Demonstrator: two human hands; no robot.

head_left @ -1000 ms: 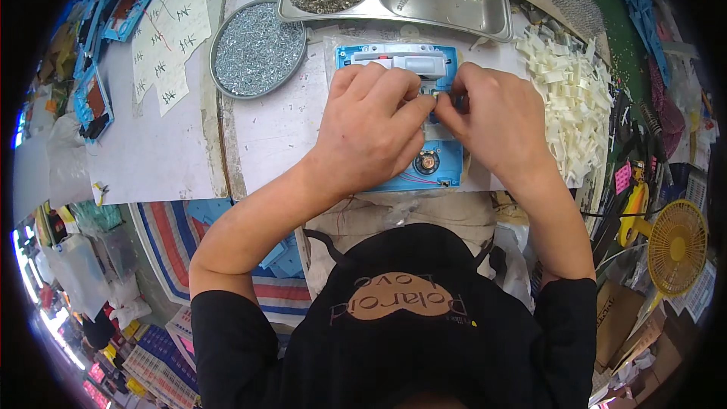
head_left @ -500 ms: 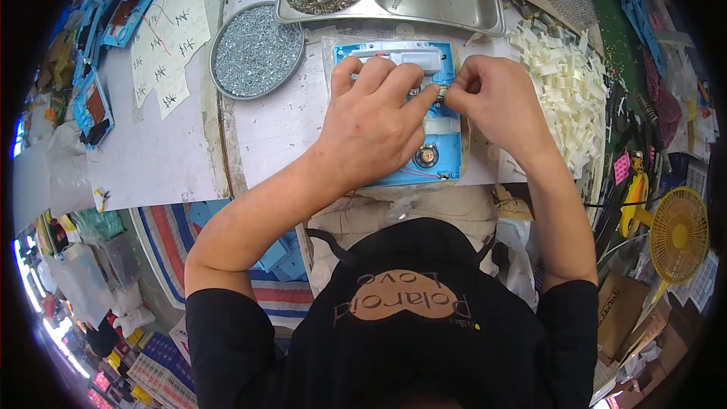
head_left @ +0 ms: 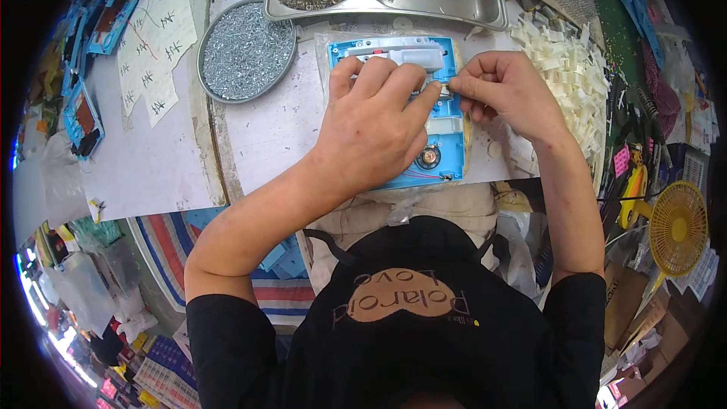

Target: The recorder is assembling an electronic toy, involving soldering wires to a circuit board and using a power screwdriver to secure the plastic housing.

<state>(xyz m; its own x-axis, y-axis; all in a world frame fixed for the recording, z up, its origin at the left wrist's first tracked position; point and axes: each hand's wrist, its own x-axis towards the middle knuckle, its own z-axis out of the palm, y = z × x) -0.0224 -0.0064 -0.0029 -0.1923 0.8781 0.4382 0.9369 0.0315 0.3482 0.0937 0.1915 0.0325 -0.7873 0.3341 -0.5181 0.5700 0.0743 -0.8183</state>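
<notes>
A light-blue plastic casing (head_left: 452,144) lies on the worktable in front of me, its inner side up. It holds white and light-grey plastic parts, a small round speaker (head_left: 429,156) and thin wires. My left hand (head_left: 371,121) lies across it with fingers bent over it, the index fingertip pressing at the casing's right side. There my right hand (head_left: 507,95) pinches thumb and index finger together, close to the left index fingertip. Between the fingertips shows a small pale, shiny piece (head_left: 444,89), too small to name. My left hand hides the casing's left half.
Beyond the casing stands a steel compartment tray (head_left: 432,19) with small metal parts. Left of it is a round dish of screws (head_left: 248,49). White plastic pieces (head_left: 564,79) are heaped at right. A yellow fan (head_left: 676,229) stands farther right, a marked paper (head_left: 155,53) lies far left.
My right hand has shifted slightly right and turned, with its lower fingers now showing below the pinch. My left hand stays on the casing. The whole view has moved a little.
</notes>
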